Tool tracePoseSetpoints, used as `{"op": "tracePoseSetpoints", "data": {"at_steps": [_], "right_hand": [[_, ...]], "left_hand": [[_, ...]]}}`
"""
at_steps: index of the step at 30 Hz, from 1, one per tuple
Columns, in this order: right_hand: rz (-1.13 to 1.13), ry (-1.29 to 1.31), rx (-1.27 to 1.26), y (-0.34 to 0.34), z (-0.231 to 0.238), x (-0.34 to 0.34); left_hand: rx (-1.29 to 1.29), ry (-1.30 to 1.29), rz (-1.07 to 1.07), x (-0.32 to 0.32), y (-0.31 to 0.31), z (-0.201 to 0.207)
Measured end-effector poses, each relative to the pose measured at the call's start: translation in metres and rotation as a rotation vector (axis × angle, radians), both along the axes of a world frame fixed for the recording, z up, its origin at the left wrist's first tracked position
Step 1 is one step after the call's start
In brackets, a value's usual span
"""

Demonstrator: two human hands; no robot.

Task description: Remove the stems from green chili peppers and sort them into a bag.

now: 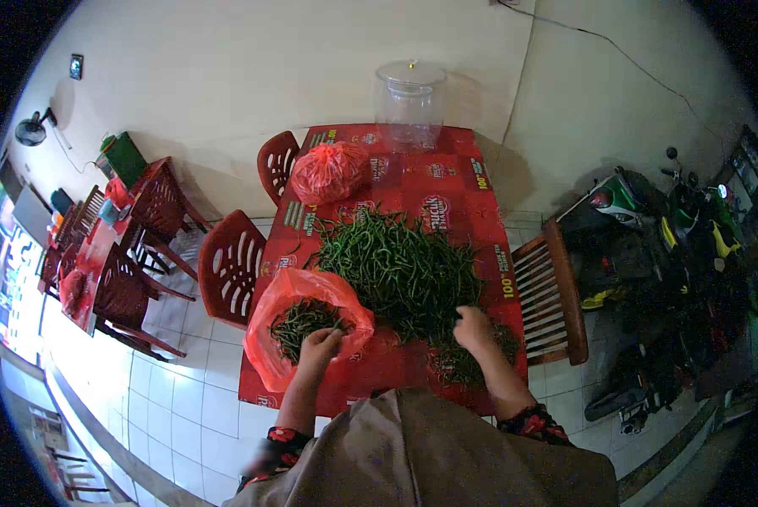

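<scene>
A broad heap of long, thin green chillies point(387, 262) is spread over the red-covered table point(396, 359). At the table's near left stands a red plastic bag point(260, 329), its mouth wide, with chillies point(298, 325) inside. Over the bag's mouth is my left hand point(321, 345), fingers pinched; a bit of green chilli shows at the fingertips. My right hand point(475, 329) is at the near right edge of the heap, fingers curled together. Whatever it holds is too small to make out. Beside it lies a smaller, darker pile of chillies or stems point(459, 363).
A tied, full red plastic bag point(330, 171) and a clear lidded container point(409, 101) stand at the table's far end. Red plastic chairs point(231, 266) flank the left side, a wooden slatted chair point(548, 296) the right. Motorbikes point(641, 211) are parked farther right.
</scene>
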State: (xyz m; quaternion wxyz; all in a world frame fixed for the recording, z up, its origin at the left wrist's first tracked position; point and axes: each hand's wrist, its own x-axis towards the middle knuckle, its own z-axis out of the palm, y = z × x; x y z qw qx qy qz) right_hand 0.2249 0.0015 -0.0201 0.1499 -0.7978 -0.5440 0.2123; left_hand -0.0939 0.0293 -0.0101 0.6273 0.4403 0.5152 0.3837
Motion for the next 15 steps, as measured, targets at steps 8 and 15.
{"op": "tracePoseSetpoints", "data": {"at_steps": [8,15], "right_hand": [[0.147,0.036,0.288,0.088,0.008,-0.080],[0.081,-0.016,0.365,0.074,-0.001,-0.084]], "left_hand": [[-0.084,-0.025,0.242,-0.029,-0.002,-0.008],[0.018,0.005,-0.087,0.011,-0.005,-0.004]]}}
